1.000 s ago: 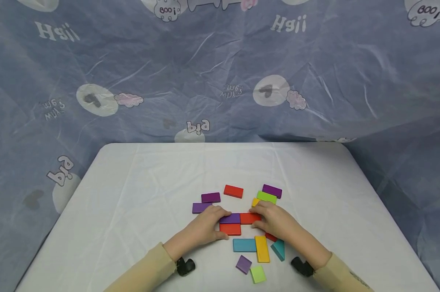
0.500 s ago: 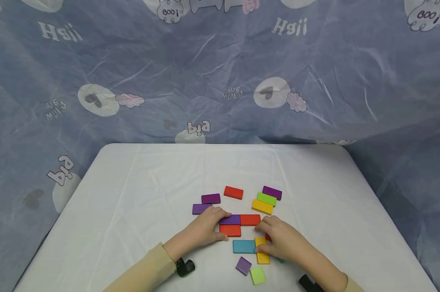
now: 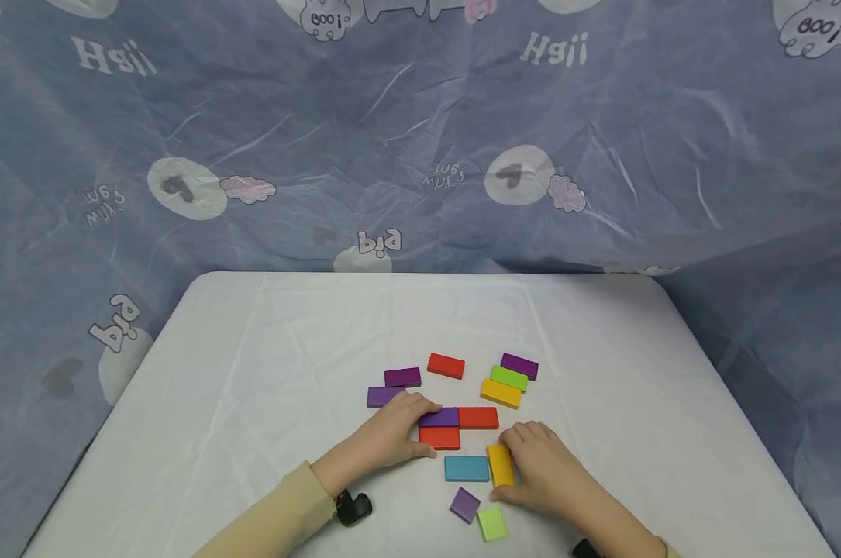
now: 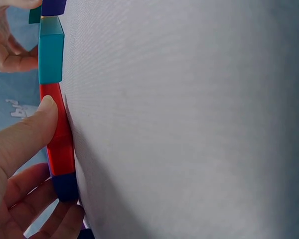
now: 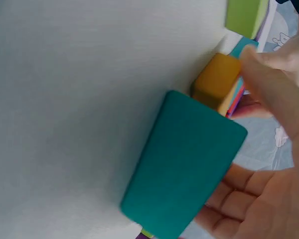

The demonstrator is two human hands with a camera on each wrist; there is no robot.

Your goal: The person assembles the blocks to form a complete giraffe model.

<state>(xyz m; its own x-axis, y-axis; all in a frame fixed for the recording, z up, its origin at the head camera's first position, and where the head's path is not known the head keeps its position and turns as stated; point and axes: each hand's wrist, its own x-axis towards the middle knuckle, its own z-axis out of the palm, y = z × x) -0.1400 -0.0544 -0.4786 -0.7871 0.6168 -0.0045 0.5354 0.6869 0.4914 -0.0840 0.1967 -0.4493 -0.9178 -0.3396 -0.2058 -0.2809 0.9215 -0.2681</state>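
My left hand (image 3: 384,435) holds a purple block (image 3: 441,418) and a red block (image 3: 439,439), fingers at the far edge and thumb at the near one. In the left wrist view its thumb presses the side of a red block (image 4: 64,113). Another red block (image 3: 479,418) lies against the purple one's right end. My right hand (image 3: 542,474) pinches an upright-lying yellow block (image 3: 500,464) lengthwise, thumb at its near end. That block sits beside a teal rectangular block (image 3: 466,469). Under the right palm stands a teal block (image 5: 184,164), hidden in the head view.
Behind the hands lie a red block (image 3: 446,366), two purple blocks at left, and a yellow (image 3: 501,393), green (image 3: 509,378) and purple block (image 3: 520,366) group at right. A small purple block (image 3: 465,504) and green block (image 3: 493,525) lie nearest. White cloth covers the table (image 3: 287,333).
My right hand has left the right-hand red block, come nearer and taken hold of the yellow block, which has shifted slightly away from me. The left hand has stayed put.
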